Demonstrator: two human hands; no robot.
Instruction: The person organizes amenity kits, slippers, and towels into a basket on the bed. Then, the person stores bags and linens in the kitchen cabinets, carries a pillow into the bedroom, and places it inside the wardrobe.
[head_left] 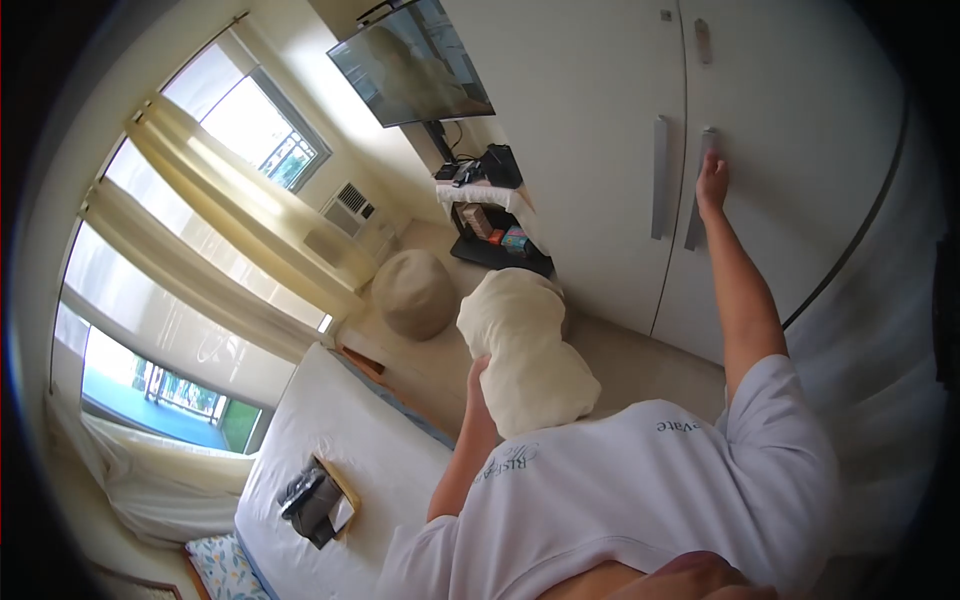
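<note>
A bulky cream cloth bundle (525,350), softly creased, is held upright against the front of my white T-shirt. My left hand (479,372) is closed on its left side; part of the fingers is hidden behind the cloth. At the upper right, my right hand (712,183) is wrapped round the long grey handle (695,225) of the right wardrobe door (800,130). A matching handle (659,178) is on the left wardrobe door (600,120). Both doors look closed.
A beige pouf (413,294) stands on the floor beyond the bundle. To the left is a bed (390,450) with an open box (340,500) holding dark items. A TV (410,65) hangs above a small shelf stand (490,200). Curtains (220,200) cover part of the windows.
</note>
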